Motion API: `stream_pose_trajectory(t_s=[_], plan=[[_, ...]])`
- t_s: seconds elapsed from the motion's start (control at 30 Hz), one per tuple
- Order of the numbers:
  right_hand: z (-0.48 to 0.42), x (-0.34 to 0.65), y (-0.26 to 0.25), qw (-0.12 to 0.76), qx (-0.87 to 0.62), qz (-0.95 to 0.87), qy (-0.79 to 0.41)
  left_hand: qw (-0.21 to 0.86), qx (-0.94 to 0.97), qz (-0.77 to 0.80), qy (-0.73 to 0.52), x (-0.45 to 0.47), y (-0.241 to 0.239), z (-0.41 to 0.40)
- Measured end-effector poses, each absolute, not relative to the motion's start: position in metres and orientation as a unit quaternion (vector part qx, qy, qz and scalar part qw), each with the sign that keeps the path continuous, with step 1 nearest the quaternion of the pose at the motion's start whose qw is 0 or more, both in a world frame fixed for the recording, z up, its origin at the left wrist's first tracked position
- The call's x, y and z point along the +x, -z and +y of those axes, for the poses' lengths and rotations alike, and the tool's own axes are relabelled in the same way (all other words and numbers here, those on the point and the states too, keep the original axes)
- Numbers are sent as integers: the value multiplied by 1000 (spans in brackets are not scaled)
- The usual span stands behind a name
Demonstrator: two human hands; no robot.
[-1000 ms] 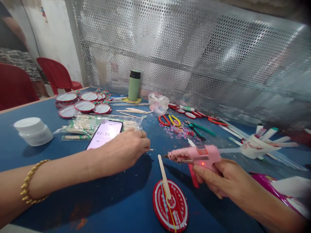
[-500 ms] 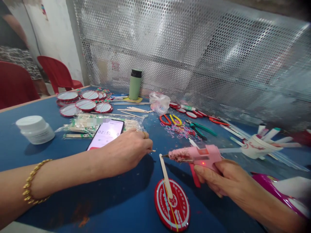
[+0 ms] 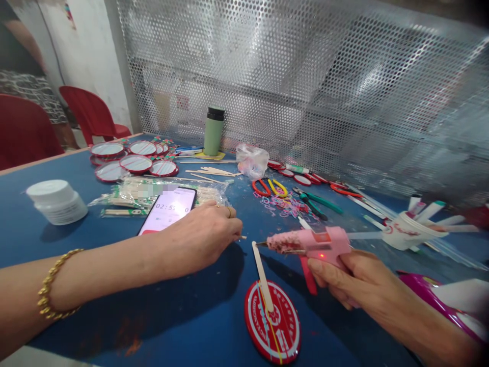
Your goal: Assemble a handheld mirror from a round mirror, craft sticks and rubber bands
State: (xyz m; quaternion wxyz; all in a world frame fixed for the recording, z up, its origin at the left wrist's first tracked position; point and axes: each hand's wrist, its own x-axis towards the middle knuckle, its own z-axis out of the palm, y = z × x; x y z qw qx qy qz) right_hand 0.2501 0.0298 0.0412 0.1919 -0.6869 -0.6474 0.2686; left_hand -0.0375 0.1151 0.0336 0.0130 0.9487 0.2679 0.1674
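Observation:
My right hand (image 3: 355,278) grips a pink hot glue gun (image 3: 324,244), its red light lit and a clear glue stick entering its rear. The gun's nozzle is at the upper end of a wooden craft stick (image 3: 261,270). That stick's lower end lies over the middle of a red oval disc (image 3: 273,326) with white lettering, flat on the table. My left hand (image 3: 214,227) is closed, just left of the nozzle, with the pale tip of a thin wooden stick (image 3: 243,237) poking out from its fingers; the rest of it is hidden.
Behind my left hand lie a phone (image 3: 168,209) and bagged sticks (image 3: 126,196). A white jar (image 3: 57,201) and stacked round mirrors (image 3: 135,163) are at left. Pliers (image 3: 315,204), a cup of markers (image 3: 408,232) and a green bottle (image 3: 213,132) stand farther back, before a perforated metal panel (image 3: 248,66).
Almost nothing differs. The whole view has shifted slightly, and both hands hold the same things in nearly the same places.

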Motion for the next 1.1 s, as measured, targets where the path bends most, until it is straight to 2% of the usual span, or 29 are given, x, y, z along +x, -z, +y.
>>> stream_pose_trajectory(t_s=[0.23,1.1], plan=[[33,249,-44,176,-672,-653,-301,8,948,265,-175,-38,-32,117],[28,245,-48,184,-664,-671,-273,24,947,270,-170,-35,-34,113]])
